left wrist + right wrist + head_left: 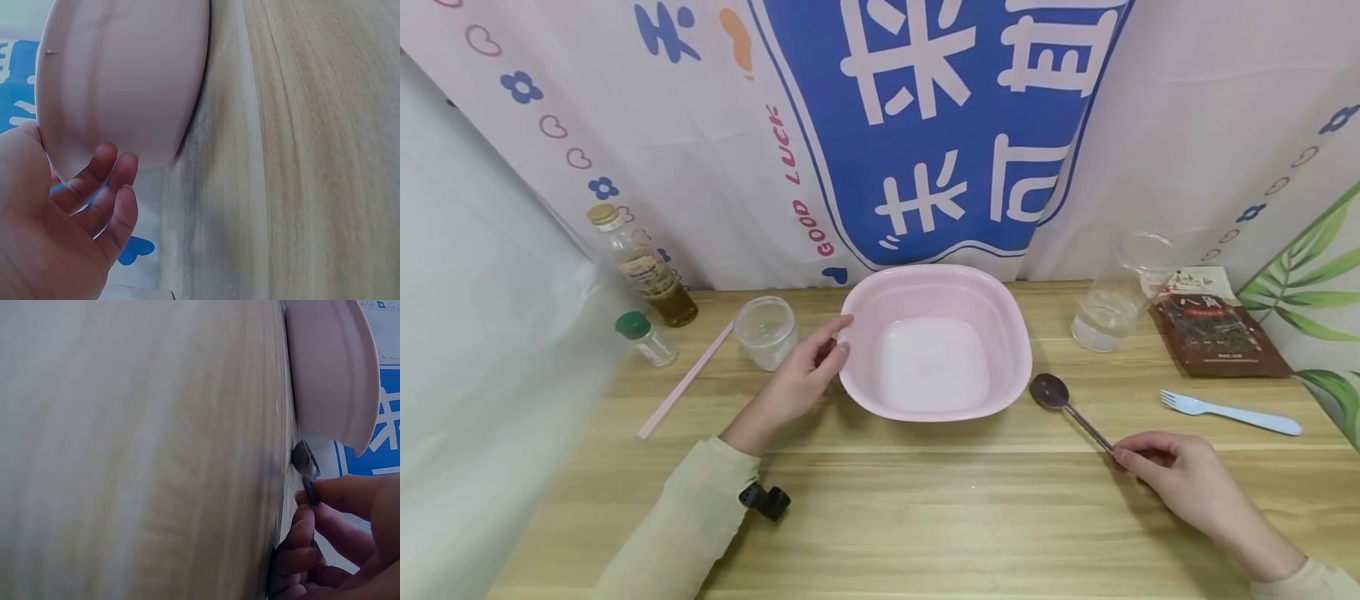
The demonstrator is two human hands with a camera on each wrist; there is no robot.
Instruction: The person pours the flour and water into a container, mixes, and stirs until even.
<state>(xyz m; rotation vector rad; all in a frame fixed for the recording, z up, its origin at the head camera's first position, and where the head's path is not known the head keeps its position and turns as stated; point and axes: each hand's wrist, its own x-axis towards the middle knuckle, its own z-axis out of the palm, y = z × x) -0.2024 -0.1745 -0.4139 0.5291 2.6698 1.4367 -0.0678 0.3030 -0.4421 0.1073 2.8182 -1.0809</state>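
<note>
A pink plastic basin [934,367] stands in the middle of the wooden table, with nothing visible in it. At its left edge, my left hand [801,375] holds the rim; in the left wrist view the fingers [103,164] bend against the outer wall, and the thumb is partly hidden behind the rim. To the right of the basin lies a dark brown spoon [1049,392], its bowl close to the basin's lower right side. My right hand [1191,483] pinches the end of the spoon's handle between thumb and fingers, low over the table.
Left of the basin are a clear jar [767,333], pink chopsticks [687,379], a green-capped shaker [647,340] and an oil bottle [651,275]. On the right stand a clear pitcher [1107,321] with liquid, a brown spice packet [1213,337] and a light blue fork [1232,412].
</note>
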